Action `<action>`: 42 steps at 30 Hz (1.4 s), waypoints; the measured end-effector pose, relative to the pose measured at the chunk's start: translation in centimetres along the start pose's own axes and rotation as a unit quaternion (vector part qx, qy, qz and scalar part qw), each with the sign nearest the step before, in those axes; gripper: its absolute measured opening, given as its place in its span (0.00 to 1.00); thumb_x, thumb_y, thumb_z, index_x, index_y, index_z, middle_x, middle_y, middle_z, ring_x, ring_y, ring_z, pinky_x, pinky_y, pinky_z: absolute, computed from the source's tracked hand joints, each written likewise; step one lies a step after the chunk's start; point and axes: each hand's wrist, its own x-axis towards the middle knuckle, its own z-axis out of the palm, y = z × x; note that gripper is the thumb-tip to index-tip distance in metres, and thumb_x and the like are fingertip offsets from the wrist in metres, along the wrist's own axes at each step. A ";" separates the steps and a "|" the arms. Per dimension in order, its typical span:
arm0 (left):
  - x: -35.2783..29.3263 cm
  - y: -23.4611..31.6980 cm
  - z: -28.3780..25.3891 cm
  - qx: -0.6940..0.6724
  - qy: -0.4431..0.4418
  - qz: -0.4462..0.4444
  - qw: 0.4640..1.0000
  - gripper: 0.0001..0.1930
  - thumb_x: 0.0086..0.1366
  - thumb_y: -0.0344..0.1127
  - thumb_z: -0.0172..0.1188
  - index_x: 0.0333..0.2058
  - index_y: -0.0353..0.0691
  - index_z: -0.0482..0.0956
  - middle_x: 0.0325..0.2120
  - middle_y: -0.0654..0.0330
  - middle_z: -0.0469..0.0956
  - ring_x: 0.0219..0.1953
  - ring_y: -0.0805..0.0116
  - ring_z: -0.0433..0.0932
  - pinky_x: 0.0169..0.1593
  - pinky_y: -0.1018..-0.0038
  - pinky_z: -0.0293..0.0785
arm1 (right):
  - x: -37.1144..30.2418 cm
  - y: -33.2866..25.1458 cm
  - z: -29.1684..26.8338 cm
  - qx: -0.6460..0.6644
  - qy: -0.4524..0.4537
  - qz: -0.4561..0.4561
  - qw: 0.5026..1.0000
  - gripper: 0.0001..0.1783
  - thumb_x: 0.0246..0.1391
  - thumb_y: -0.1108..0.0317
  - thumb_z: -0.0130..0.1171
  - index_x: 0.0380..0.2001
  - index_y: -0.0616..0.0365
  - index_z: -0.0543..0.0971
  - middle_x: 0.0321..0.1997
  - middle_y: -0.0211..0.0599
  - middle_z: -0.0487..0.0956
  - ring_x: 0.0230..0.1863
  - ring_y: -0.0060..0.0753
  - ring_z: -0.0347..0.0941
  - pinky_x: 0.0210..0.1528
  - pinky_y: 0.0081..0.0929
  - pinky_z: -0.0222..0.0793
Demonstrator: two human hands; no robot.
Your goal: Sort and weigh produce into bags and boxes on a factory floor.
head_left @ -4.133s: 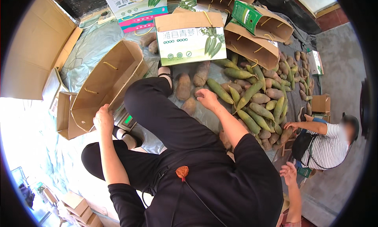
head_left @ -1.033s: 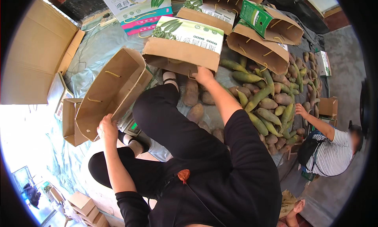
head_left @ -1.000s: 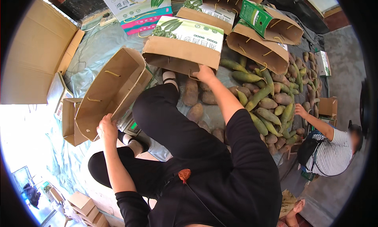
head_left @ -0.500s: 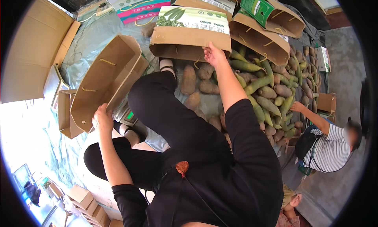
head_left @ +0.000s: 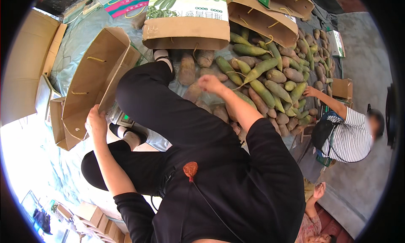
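My left hand (head_left: 96, 121) grips the near rim of an open cardboard carton (head_left: 86, 76) with yellow rope handles, standing tilted at my left. My right hand (head_left: 212, 83) is over brown, earth-covered root vegetables (head_left: 187, 70) beside my leg; its fingers are blurred and I cannot tell how they are set. Beyond it a white-and-brown printed carton (head_left: 185, 30) lies on its side, its open end toward me. To the right spreads a heap of long green radishes (head_left: 261, 70) mixed with the brown roots. A scale (head_left: 119, 116) with a lit green display sits partly hidden by the tilted carton.
More open cartons (head_left: 263, 19) lie at the back right. A co-worker in a striped shirt (head_left: 348, 135) reaches into the heap from the right; another person's hand (head_left: 319, 190) shows at the lower right. A stack of flat boxes (head_left: 90, 215) stands lower left.
My right hand has let go of the printed carton and moved down and left over the brown roots. My left hand still holds the tilted carton. The view has shifted slightly.
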 end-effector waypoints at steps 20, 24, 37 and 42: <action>-0.7 -0.4 0.5 0.019 0.016 -0.011 1.000 0.13 0.55 0.30 0.59 0.41 0.44 0.76 0.38 0.57 0.78 0.45 0.55 0.75 0.45 0.58 0.68 | 1.8 -2.1 -11.0 -0.568 0.200 -0.029 0.798 0.20 0.45 0.61 0.61 0.46 0.42 0.77 0.62 0.30 0.64 0.61 0.37 0.59 0.58 0.46 0.60; -1.0 -0.2 0.5 0.021 0.019 -0.013 1.000 0.11 0.55 0.31 0.59 0.39 0.44 0.76 0.36 0.56 0.78 0.43 0.55 0.75 0.45 0.57 0.68 | 2.7 -2.4 -9.9 -0.565 0.132 0.024 0.814 0.22 0.43 0.62 0.63 0.46 0.40 0.77 0.60 0.28 0.67 0.61 0.38 0.61 0.59 0.44 0.60; -0.7 -0.2 0.3 0.013 0.021 -0.008 1.000 0.12 0.55 0.30 0.58 0.40 0.43 0.75 0.36 0.57 0.78 0.43 0.56 0.75 0.45 0.58 0.67 | 3.9 -1.4 -6.6 -0.650 0.051 -0.015 0.758 0.19 0.43 0.62 0.62 0.43 0.37 0.79 0.62 0.31 0.64 0.63 0.38 0.58 0.58 0.44 0.60; -1.0 -0.9 0.6 0.020 0.028 -0.012 0.999 0.10 0.54 0.31 0.59 0.37 0.43 0.76 0.35 0.58 0.78 0.42 0.56 0.76 0.44 0.59 0.68 | 5.1 -1.1 -4.9 -0.597 0.064 0.021 0.800 0.14 0.46 0.67 0.57 0.38 0.41 0.80 0.47 0.37 0.77 0.51 0.39 0.72 0.52 0.43 0.65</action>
